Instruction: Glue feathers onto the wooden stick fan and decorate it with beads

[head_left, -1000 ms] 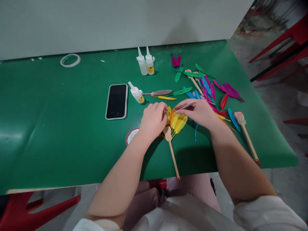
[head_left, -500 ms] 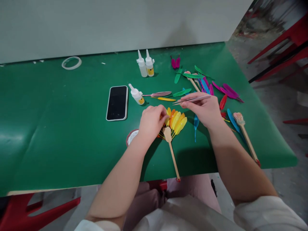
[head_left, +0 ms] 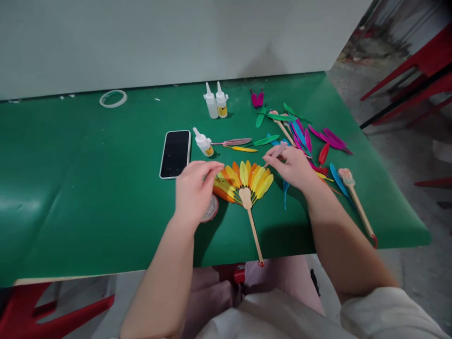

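A feather fan (head_left: pixel 245 197) with a wooden handle lies near the table's front edge, its yellow and orange feathers spread upward. My left hand (head_left: pixel 192 190) is at the fan's left side, thumb and fingertips pressed together by the outer feathers; whether anything is between them I cannot make out. In my right hand (head_left: pixel 291 165) are pinkish tweezers (head_left: pixel 281 149), their tips slanting down to the yellow feathers on the fan's right. Partly under my left hand lies a round, red-rimmed container (head_left: pixel 212 209).
Beyond the fan stand a small glue bottle (head_left: pixel 204 143) and two more bottles (head_left: pixel 216 102). A phone (head_left: pixel 175 154) lies left, a tape ring (head_left: pixel 113 99) farther back. Loose coloured feathers (head_left: pixel 300 134) and a flower-topped wooden stick (head_left: pixel 358 200) lie right on the green table (head_left: pixel 88 212).
My left hand has moved left off the fan's middle, uncovering its left feathers. My right hand has come down, and the tweezers now point down at the feathers instead of leftward above them.
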`<state>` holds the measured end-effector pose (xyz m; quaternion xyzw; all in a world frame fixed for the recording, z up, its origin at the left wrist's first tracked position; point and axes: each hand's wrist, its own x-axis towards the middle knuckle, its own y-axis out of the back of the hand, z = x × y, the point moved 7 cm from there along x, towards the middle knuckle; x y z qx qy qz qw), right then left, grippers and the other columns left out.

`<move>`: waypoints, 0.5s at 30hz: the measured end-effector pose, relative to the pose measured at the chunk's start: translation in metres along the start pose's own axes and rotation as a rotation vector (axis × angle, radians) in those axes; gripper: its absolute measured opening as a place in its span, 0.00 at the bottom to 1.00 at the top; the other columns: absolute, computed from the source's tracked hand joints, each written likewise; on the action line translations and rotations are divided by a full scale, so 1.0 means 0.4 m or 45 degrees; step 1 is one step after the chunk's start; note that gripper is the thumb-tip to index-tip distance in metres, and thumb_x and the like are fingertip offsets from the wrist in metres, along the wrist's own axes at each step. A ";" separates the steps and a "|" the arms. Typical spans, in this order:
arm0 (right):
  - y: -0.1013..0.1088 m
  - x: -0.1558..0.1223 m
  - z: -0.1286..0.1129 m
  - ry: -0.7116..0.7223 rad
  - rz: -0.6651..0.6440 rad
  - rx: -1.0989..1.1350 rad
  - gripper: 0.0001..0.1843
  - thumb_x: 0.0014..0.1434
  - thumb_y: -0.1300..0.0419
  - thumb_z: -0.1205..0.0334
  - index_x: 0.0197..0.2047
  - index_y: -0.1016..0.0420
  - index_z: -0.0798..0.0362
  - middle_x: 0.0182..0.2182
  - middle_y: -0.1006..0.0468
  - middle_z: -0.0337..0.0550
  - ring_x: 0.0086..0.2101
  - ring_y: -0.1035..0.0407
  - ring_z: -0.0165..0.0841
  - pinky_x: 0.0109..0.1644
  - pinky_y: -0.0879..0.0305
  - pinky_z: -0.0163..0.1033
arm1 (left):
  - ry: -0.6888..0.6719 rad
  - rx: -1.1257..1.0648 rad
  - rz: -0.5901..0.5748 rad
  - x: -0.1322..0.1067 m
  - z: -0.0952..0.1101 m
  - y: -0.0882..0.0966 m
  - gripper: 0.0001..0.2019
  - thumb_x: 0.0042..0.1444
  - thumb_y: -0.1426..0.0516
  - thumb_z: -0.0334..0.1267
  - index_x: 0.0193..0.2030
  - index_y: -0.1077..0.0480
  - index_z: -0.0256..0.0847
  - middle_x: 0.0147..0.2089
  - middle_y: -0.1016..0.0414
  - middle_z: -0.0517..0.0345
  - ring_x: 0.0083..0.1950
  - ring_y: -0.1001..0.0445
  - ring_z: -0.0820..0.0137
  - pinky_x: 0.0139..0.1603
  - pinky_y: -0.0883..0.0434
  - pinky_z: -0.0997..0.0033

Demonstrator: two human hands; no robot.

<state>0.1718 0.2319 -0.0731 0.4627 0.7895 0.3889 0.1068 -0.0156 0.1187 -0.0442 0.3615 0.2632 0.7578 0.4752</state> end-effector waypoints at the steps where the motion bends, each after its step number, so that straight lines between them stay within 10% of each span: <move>1: -0.005 -0.001 -0.004 0.034 -0.020 -0.022 0.12 0.57 0.48 0.59 0.29 0.25 0.54 0.33 0.22 0.43 0.33 0.29 0.34 0.38 0.36 0.38 | 0.072 0.000 0.073 -0.001 -0.026 0.018 0.07 0.55 0.45 0.40 0.36 0.27 0.46 0.38 0.24 0.61 0.39 0.27 0.70 0.43 0.31 0.69; 6: -0.033 -0.016 -0.009 0.081 -0.190 -0.073 0.15 0.57 0.52 0.67 0.40 0.25 0.51 0.37 0.22 0.41 0.38 0.29 0.33 0.40 0.36 0.37 | 0.276 -0.050 0.318 -0.006 -0.116 0.068 0.07 0.50 0.41 0.42 0.33 0.28 0.43 0.32 0.25 0.61 0.32 0.29 0.72 0.36 0.31 0.71; 15: -0.064 -0.028 0.012 -0.028 -0.302 -0.104 0.16 0.51 0.50 0.70 0.36 0.22 0.53 0.34 0.19 0.41 0.35 0.26 0.32 0.39 0.33 0.36 | 0.225 -0.165 0.305 -0.017 -0.124 0.078 0.06 0.52 0.42 0.41 0.35 0.27 0.45 0.34 0.24 0.62 0.32 0.28 0.74 0.36 0.31 0.73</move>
